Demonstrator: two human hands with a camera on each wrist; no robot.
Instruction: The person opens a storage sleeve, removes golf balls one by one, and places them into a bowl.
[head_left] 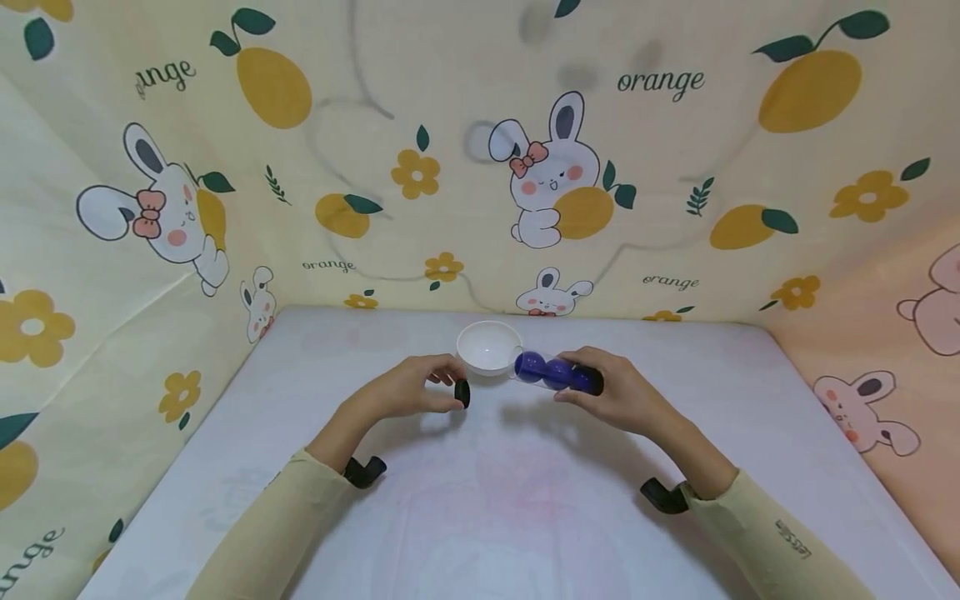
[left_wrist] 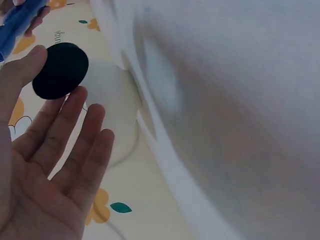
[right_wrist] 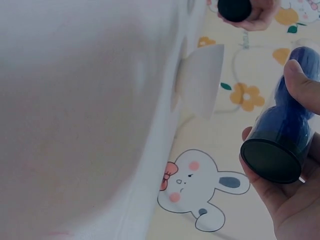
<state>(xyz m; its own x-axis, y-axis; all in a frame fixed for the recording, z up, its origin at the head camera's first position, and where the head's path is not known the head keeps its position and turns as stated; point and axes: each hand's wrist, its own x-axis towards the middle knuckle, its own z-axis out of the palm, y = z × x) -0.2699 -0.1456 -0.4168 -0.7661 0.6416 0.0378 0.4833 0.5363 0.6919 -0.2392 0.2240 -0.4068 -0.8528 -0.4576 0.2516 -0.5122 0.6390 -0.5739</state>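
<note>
My right hand grips a clear tube with a black base, holding it tilted almost level above the table. Inside the tube sit blue balls in a row, and its uncapped end points left toward the bowl. A round black lid is pinched between the thumb and fingertips of my left hand; the other fingers are spread loosely. Just behind both hands stands a white bowl, upright on the table. The bowl's visible inside is plain white.
A white-covered table lies under the hands. Patterned cloth walls with rabbits and oranges rise at the back and both sides. Each wrist wears a black mount near the sleeve.
</note>
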